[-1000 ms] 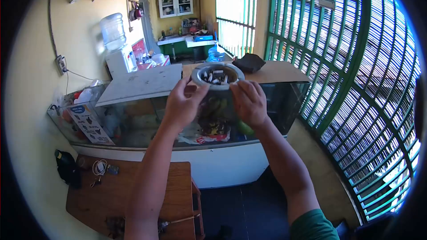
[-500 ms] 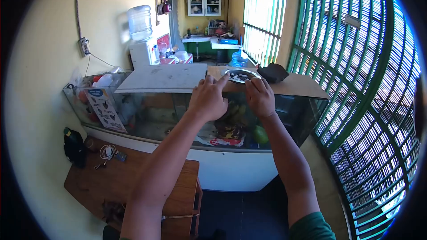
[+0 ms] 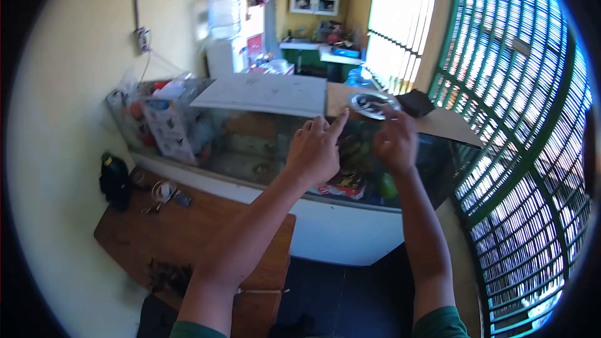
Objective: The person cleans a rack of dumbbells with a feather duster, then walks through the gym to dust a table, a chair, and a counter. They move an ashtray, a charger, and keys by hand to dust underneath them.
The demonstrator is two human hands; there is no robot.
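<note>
A round, shiny metal ashtray (image 3: 369, 106) with small pale pieces in it rests on the brown board (image 3: 338, 97) covering the glass tank (image 3: 250, 150). My left hand (image 3: 316, 153) is in front of the tank, its index finger stretched toward the ashtray's left side and the other fingers curled, holding nothing. My right hand (image 3: 397, 141) is smeared by motion, its fingertips overlapping the ashtray's right rim in this view. Just right of the ashtray lies a dark, crumpled-looking piece (image 3: 415, 103).
A white panel (image 3: 263, 94) covers the tank's left part. At lower left stands a wooden table (image 3: 206, 225) with a coiled white cable (image 3: 164, 191) and a dark bottle-like object (image 3: 114, 181) behind it. Green bars (image 3: 501, 112) line the right side. A water dispenser (image 3: 222, 56) stands behind.
The view has turned left, so everything sits further right. My left fingertip has come away from the ashtray's rim. My right hand has shifted and blurred.
</note>
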